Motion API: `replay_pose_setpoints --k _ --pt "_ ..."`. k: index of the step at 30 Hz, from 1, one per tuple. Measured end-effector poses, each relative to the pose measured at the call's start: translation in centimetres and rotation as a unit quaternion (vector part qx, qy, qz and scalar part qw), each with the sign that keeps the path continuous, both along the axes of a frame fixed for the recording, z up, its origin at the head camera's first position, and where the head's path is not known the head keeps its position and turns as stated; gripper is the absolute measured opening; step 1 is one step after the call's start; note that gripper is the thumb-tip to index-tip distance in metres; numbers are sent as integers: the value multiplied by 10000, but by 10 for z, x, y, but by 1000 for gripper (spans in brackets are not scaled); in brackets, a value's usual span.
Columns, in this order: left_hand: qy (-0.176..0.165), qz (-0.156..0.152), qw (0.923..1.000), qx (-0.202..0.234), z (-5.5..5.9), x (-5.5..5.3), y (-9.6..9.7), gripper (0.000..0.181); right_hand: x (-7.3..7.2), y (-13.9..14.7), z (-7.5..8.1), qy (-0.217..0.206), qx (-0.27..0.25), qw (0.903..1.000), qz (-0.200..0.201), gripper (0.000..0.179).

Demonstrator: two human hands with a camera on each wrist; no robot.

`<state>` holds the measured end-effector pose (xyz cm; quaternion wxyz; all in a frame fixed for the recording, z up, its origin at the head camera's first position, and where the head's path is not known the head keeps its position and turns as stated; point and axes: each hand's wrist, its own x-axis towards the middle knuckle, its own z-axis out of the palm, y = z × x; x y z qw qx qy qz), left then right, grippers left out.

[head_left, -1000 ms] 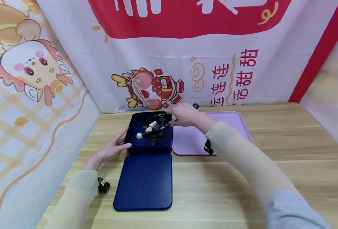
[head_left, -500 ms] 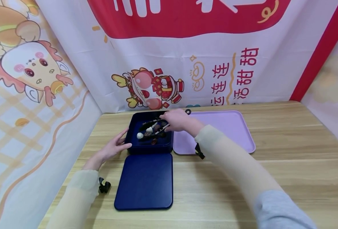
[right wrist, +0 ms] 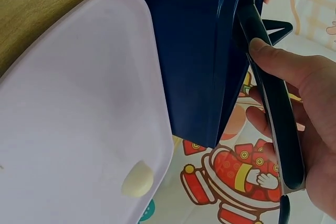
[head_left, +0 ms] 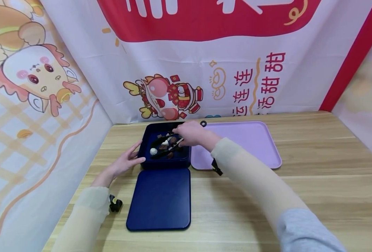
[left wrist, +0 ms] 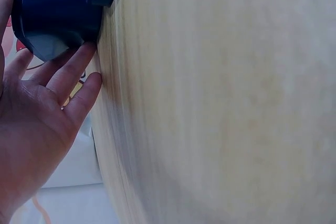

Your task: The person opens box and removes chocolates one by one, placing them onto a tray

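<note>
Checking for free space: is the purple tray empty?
Not empty: the right wrist view shows a pale piece on the purple tray, near a corner.

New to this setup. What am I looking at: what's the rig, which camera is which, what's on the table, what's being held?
There's no robot here: a person works with two bare hands. The wide picture comes from a head-worn camera looking forward and down; the other two come from cameras on the left and right wrists.

On the wood-grain table sits a dark blue box with brown pieces and white pieces inside. A flat blue panel, probably its lid, lies in front; a lilac tray is to the right, with one pale piece on it.

The left hand touches the box's left side. The right hand holds black tongs, tips inside the box; whether they grip anything is unclear.
</note>
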<state>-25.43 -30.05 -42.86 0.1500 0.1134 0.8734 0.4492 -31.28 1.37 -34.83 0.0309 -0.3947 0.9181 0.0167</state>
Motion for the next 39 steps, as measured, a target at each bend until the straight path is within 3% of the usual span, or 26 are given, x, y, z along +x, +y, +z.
replay_pose_setpoints --k 14,26,39 --pt "75 1 10000 24 -1 0 -1 80 2 -5 1 179 120 9997 78 48" --pt "60 45 10000 19 0 1 0 81 -1 -1 -6 7 -214 9998 24 51" --pt "123 31 9999 61 1 7 4 81 1 23 14 136 -316 9993 -147 56"
